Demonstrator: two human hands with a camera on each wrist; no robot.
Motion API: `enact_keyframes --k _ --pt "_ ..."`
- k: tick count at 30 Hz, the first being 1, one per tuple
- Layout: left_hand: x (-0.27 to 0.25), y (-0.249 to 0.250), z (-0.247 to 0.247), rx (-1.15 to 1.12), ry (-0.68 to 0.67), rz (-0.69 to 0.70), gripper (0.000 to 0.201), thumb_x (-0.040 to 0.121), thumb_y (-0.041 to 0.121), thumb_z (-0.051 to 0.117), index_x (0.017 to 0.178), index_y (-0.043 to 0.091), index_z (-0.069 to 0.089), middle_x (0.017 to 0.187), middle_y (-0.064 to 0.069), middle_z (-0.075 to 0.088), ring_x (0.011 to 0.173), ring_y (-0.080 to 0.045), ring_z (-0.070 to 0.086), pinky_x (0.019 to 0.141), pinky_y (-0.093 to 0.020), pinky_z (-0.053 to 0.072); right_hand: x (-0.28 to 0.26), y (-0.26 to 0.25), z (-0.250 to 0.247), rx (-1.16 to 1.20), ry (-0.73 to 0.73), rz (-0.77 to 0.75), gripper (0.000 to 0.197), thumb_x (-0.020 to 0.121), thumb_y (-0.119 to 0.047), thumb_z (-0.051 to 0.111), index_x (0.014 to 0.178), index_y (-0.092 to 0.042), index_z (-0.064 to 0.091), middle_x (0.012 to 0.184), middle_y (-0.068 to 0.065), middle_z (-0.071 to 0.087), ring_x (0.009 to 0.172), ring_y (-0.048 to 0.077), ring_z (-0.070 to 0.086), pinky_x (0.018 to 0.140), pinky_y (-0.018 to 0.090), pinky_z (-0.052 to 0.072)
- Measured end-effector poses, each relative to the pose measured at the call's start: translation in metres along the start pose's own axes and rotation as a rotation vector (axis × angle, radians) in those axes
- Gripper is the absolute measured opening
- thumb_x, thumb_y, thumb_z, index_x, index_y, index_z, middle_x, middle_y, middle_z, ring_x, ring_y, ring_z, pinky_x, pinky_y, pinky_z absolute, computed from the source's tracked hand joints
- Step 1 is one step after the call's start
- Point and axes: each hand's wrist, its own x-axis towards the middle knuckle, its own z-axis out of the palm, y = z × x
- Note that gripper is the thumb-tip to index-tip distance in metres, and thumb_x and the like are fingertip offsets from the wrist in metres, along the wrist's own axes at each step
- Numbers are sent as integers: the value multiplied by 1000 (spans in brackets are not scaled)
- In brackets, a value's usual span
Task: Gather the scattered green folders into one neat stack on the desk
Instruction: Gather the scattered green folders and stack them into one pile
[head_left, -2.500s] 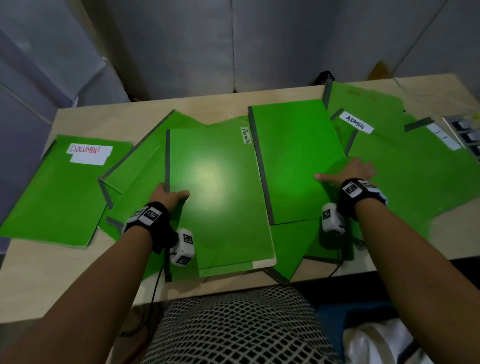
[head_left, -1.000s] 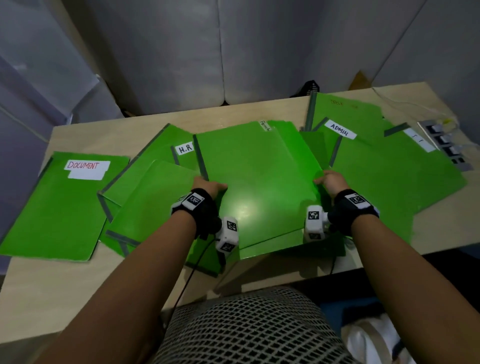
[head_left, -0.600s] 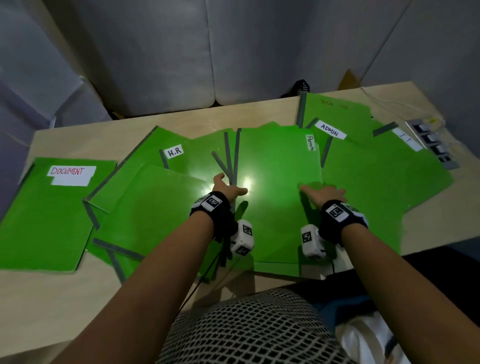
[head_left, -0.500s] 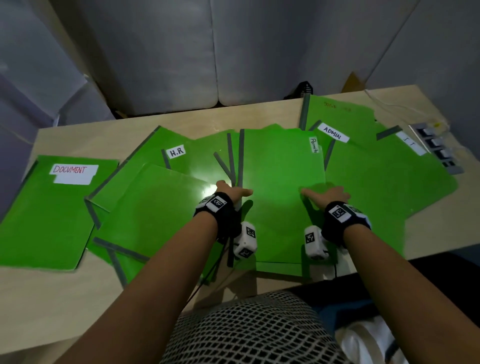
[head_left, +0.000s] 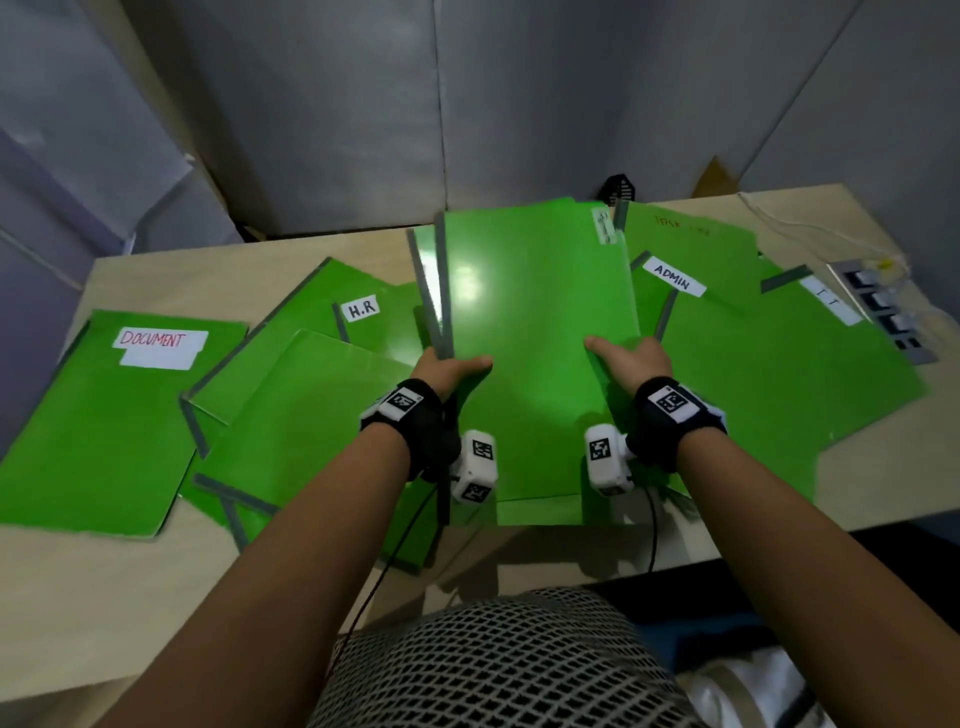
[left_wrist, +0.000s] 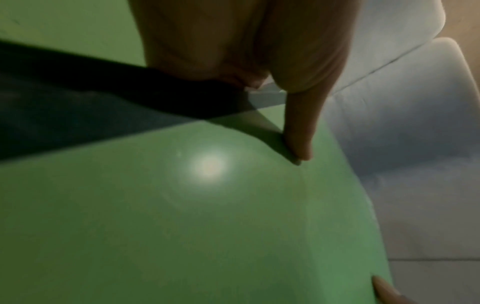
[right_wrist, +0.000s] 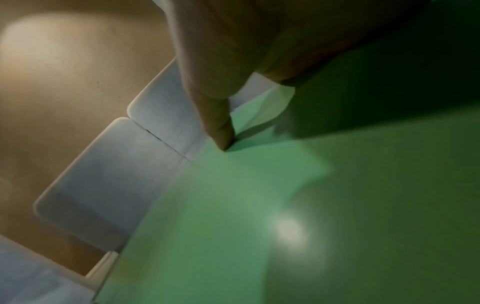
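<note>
Both hands grip a small stack of green folders (head_left: 540, 332) by its side edges, thumbs on the top cover and fingers hidden beneath: the left hand (head_left: 441, 371) at the grey spine side, the right hand (head_left: 631, 358) at the open side. The stack tilts up off the worktop (head_left: 208, 265), its far edge raised toward the wall. What the folders hold cannot be seen.

Half a second ago this stack lay flat in the middle of the spread; now it is lifted, and its far edge covers part of the back strip of worktop.

Other folders lie scattered: DOCUMENT (head_left: 114, 415) far left, H.R (head_left: 358, 312) and an unlabelled one (head_left: 296, 415) overlapping left of centre, ADMIN (head_left: 675, 283) and more overlapping at right. A grey switch strip (head_left: 883, 312) sits at the right edge. Grey panels (head_left: 545, 104) back the pale wooden worktop.
</note>
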Motion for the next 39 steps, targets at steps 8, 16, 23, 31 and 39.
enact_keyframes --k 8,16,23,31,39 --pt "-1 -19 -73 -118 163 148 89 69 -2 77 146 11 35 137 -14 52 121 -34 52 109 -47 38 -5 -18 34 -366 -216 -278 58 93 -44 53 135 -4 47 139 19 50 125 32 50 104 42 41" --pt "1 -42 -107 -87 238 107 92 75 2 75 151 13 26 149 -12 41 133 -35 41 112 -49 30 63 1 9 -646 92 -74 113 64 -59 77 147 -7 22 153 21 24 140 39 27 109 60 29" --pt "1 -48 -120 -123 280 111 86 78 0 72 150 9 26 137 -11 46 126 -30 43 109 -45 30 71 4 14 -761 113 -40 116 55 -62 81 140 -2 31 147 23 31 137 38 28 107 53 31" --pt "-3 -37 -97 -131 223 118 73 77 -2 72 140 10 38 112 -9 56 109 -29 52 91 -34 36 63 2 -16 -263 218 3 89 69 -41 83 135 0 40 136 19 41 110 41 57 83 41 52" --pt "2 -23 -55 -14 127 111 76 70 -3 76 138 5 43 109 -15 63 110 -38 60 101 -48 45 37 99 -98 -587 144 91 82 81 4 58 144 -43 33 153 21 27 122 45 51 93 54 51"
